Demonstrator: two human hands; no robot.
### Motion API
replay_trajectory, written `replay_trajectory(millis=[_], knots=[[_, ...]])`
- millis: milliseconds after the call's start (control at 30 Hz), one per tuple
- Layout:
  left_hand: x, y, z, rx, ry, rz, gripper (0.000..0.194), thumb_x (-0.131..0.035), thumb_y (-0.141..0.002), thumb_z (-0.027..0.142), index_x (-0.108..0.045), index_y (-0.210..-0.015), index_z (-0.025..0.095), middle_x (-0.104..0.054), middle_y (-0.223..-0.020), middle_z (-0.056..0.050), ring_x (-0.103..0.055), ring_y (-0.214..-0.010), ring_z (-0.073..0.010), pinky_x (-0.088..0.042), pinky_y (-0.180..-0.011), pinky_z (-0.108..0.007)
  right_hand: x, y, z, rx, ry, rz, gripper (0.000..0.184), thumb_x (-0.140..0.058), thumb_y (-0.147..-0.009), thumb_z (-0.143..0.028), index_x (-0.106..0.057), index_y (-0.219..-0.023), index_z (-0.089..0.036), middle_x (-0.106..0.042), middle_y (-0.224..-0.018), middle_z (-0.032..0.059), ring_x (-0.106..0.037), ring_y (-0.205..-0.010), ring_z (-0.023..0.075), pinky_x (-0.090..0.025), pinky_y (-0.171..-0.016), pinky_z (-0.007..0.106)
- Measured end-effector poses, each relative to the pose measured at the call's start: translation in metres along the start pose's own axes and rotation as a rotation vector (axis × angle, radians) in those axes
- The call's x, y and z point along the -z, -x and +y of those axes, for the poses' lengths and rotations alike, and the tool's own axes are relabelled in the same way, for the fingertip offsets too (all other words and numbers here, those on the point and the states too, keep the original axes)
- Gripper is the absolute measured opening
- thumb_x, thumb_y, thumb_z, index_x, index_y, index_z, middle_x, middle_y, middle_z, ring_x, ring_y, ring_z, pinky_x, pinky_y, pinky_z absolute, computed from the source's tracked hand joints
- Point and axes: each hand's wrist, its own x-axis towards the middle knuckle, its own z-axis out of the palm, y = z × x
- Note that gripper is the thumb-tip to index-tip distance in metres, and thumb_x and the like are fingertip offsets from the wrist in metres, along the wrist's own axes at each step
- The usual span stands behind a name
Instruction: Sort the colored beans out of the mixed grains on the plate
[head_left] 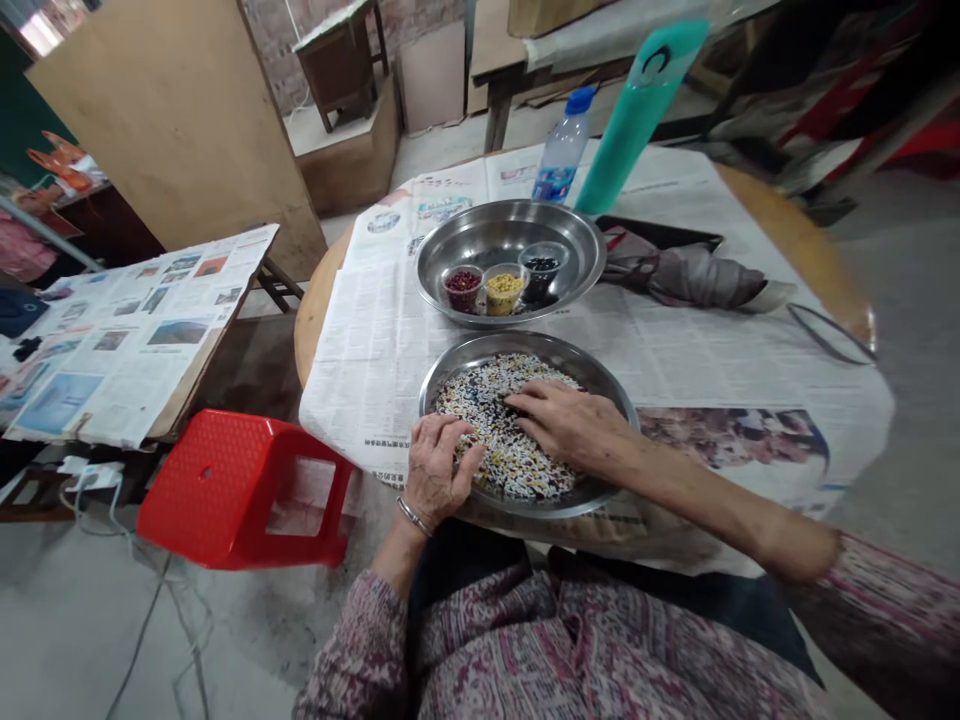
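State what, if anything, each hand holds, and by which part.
The left hand lies over the left rim of the nearer round silver metal basin; grip unclear. The right hand touches the white, yellow and dark grains inside; any held grain is hidden.

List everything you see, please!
round table: 1, brown, centre
side table: 1, brown, left
newspapers: several, greyish, both tables
steel basins: 2, silver, round table
mixed grains: many, multicoloured, nearer basin
bean cups: 3, clear, farther basin
water bottle: 1, clear, behind basins
tumbler: 1, teal, beside bottle
apparent umbrella: 1, grey, beside farther basin
plastic stool: 1, red, left
wooden board: 1, tan, upper left
patterned sleeves: 2, purple, bottom
left hand: 1, silver bracelet, nearer basin
right hand: 1, bare, in grains
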Motion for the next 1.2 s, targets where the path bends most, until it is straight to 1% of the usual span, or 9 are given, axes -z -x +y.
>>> replay_trajectory(millis=[133, 333, 533, 700, 800, 867, 1033, 1133, 1200], knots=[[-0.001, 0.000, 0.000, -0.005, -0.019, -0.004, 0.019, -0.047, -0.097, 0.031, -0.060, -0.105, 0.018, -0.064, -0.104, -0.008, -0.056, -0.104, -0.0216, -0.043, -0.097, -0.041, -0.003, -0.016, -0.010, 0.003, -0.078, 0.003, 0.037, -0.060, -0.087, -0.031, -0.060, -0.121, -0.015, -0.062, -0.112, 0.0140, -0.057, -0.106, 0.0267, -0.047, -0.087, 0.036], [-0.001, 0.000, 0.000, -0.015, -0.061, 0.014, 0.020, -0.046, -0.097, 0.030, -0.061, -0.102, 0.017, -0.063, -0.102, -0.009, -0.057, -0.102, -0.0214, -0.045, -0.096, -0.041, -0.005, -0.037, -0.023, -0.019, -0.090, -0.164, 0.019, -0.049, -0.083, -0.010, -0.065, -0.093, -0.014, -0.064, -0.095, 0.0115, -0.059, -0.086, 0.0201, -0.042, -0.077, 0.029], [0.000, 0.002, -0.001, 0.010, -0.042, -0.004, 0.021, -0.045, -0.097, 0.030, -0.059, -0.107, 0.017, -0.062, -0.106, -0.009, -0.056, -0.106, -0.0220, -0.045, -0.099, -0.043, -0.003, -0.027, -0.016, -0.017, -0.288, -0.159, 0.017, -0.051, -0.077, -0.009, -0.066, -0.074, -0.018, -0.066, -0.075, 0.0049, -0.058, -0.075, 0.0174, -0.039, -0.071, 0.028], [-0.001, 0.005, -0.004, 0.000, 0.036, 0.055, 0.045, -0.041, -0.098, 0.045, -0.045, -0.131, 0.014, -0.050, -0.125, -0.016, -0.047, -0.121, -0.0263, -0.043, -0.105, -0.048, -0.010, -0.015, -0.045, 0.173, -0.516, -0.132, 0.016, -0.054, -0.081, -0.012, -0.068, -0.086, -0.017, -0.068, -0.087, 0.0059, -0.060, -0.082, 0.0178, -0.044, -0.076, 0.029], [-0.002, 0.005, -0.005, -0.006, 0.024, 0.109, 0.058, -0.037, -0.097, 0.055, -0.038, -0.139, 0.014, -0.044, -0.131, -0.018, -0.044, -0.124, -0.0289, -0.041, -0.106, -0.051, -0.013, -0.025, -0.059, 0.343, -0.447, -0.085, 0.019, -0.056, -0.083, -0.014, -0.069, -0.097, -0.017, -0.067, -0.103, 0.0100, -0.058, -0.099, 0.0217, -0.045, -0.086, 0.035], [-0.002, 0.005, -0.005, -0.003, 0.015, 0.111, 0.060, -0.036, -0.097, 0.057, -0.037, -0.140, 0.015, -0.042, -0.132, -0.018, -0.043, -0.125, -0.0295, -0.041, -0.107, -0.052, -0.012, -0.035, -0.057, 0.373, -0.310, -0.047, 0.023, -0.056, -0.085, -0.016, -0.068, -0.104, -0.015, -0.065, -0.110, 0.0128, -0.054, -0.106, 0.0251, -0.044, -0.090, 0.040], [0.000, 0.004, -0.004, 0.021, 0.032, 0.060, 0.051, -0.042, -0.098, 0.046, -0.039, -0.139, 0.016, -0.044, -0.131, -0.017, -0.044, -0.125, -0.0285, -0.040, -0.108, -0.052, 0.000, -0.041, -0.017, 0.134, -0.025, -0.014, 0.020, -0.050, -0.087, -0.012, -0.067, -0.097, -0.014, -0.065, -0.107, 0.0141, -0.053, -0.102, 0.0263, -0.045, -0.086, 0.039], [0.001, 0.004, -0.003, 0.037, 0.035, 0.048, 0.047, -0.046, -0.097, 0.040, -0.041, -0.137, 0.016, -0.045, -0.130, -0.016, -0.044, -0.124, -0.0277, -0.040, -0.108, -0.051, 0.007, -0.032, 0.008, -0.025, 0.000, 0.065, 0.021, -0.048, -0.087, -0.012, -0.067, -0.097, -0.016, -0.065, -0.107, 0.0133, -0.053, -0.101, 0.0254, -0.045, -0.088, 0.037], [0.002, 0.004, -0.002, 0.045, 0.036, 0.042, 0.044, -0.047, -0.097, 0.037, -0.043, -0.136, 0.017, -0.046, -0.129, -0.016, -0.045, -0.123, -0.0271, -0.041, -0.108, -0.050, 0.008, -0.025, 0.014, -0.059, -0.028, 0.078, 0.020, -0.052, -0.089, -0.021, -0.066, -0.103, -0.018, -0.064, -0.107, 0.0120, -0.053, -0.102, 0.0259, -0.046, -0.089, 0.038]])
